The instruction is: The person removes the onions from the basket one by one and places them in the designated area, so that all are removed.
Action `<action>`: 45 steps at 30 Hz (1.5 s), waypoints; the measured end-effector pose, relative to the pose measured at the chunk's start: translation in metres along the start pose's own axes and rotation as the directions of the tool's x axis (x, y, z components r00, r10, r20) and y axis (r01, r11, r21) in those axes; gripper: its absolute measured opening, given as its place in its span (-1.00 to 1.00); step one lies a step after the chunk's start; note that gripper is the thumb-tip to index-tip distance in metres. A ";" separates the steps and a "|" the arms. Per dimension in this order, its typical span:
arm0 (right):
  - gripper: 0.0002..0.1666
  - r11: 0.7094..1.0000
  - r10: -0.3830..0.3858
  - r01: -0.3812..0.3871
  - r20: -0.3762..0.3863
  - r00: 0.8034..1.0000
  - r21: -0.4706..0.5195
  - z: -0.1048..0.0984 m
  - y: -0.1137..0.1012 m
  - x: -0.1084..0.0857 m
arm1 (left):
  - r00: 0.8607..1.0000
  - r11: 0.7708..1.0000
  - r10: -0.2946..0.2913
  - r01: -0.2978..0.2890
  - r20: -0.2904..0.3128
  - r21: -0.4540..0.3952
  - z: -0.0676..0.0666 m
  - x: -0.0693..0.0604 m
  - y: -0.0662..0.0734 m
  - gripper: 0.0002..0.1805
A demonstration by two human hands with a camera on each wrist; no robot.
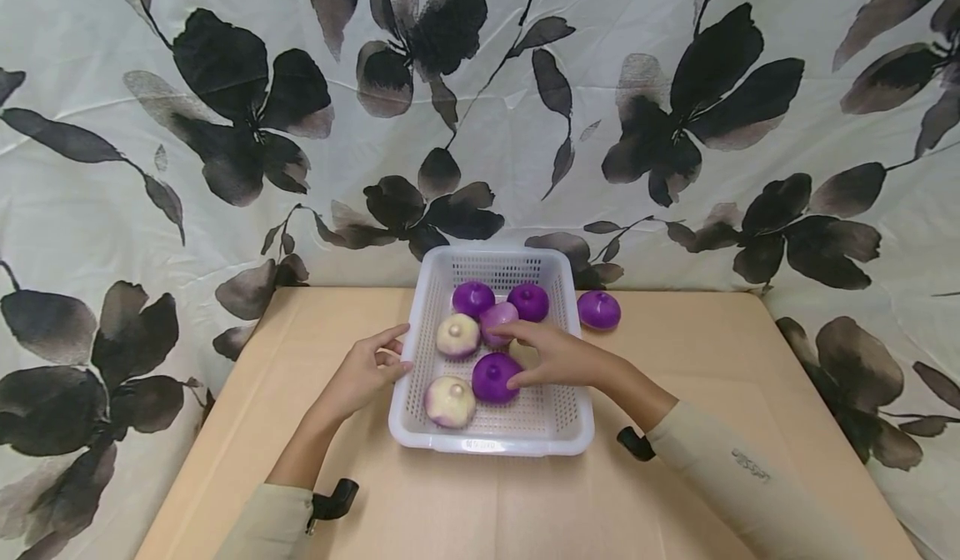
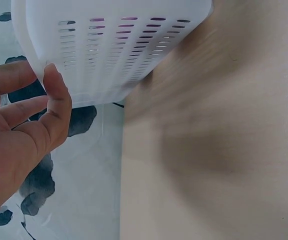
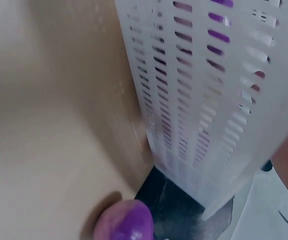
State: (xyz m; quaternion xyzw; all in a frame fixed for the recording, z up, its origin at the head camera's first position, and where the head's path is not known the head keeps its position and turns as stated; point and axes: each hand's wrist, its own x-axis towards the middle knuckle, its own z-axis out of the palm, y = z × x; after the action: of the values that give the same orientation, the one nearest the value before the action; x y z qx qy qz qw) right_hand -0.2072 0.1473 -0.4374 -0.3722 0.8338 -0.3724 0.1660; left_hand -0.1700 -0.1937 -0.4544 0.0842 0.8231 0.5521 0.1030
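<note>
A white perforated plastic basket (image 1: 491, 445) holds several round vegetables that look like purple-and-cream turnips. My left hand (image 1: 369, 372) is at the basket's left side, with thumb and forefinger touching the rim. In the left wrist view, the thumb of that hand (image 2: 31, 112) lies against the outer wall. My right hand (image 1: 558, 356) reaches over the right rim into the basket. Its thumb touches a purple turnip (image 1: 493, 377), and its forefinger lies by a lilac one (image 1: 498, 318). A cream turnip (image 1: 522, 352) is partly hidden beneath this hand; whether it is gripped cannot be seen.
Outside the basket, near its back right, lies another purple turnip (image 1: 598, 310), also visible in the right wrist view. Light wood-coloured table (image 1: 450, 510) surrounds the basket. Behind the table's back edge hangs a white cloth (image 1: 540, 218) with dark flowers.
</note>
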 end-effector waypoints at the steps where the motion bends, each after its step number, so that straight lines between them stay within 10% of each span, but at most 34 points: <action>1: -0.04 1.000 -0.002 0.002 0.013 1.000 0.006 0.002 0.000 0.002 | 1.000 1.000 0.001 -0.001 0.001 0.002 0.000 0.000 0.000 -0.28; 45: -0.12 0.977 0.156 -0.129 0.151 0.976 -0.173 0.035 0.005 0.022 | 1.000 1.000 -0.010 0.010 0.002 -0.010 -0.001 0.002 0.005 -0.27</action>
State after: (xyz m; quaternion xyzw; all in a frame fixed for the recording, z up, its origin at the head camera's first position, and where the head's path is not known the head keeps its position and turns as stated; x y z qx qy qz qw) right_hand -0.2052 0.1157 -0.4650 -0.3529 0.8694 -0.2589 0.2293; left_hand -0.1717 -0.1920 -0.4498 0.0803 0.8206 0.5557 0.1070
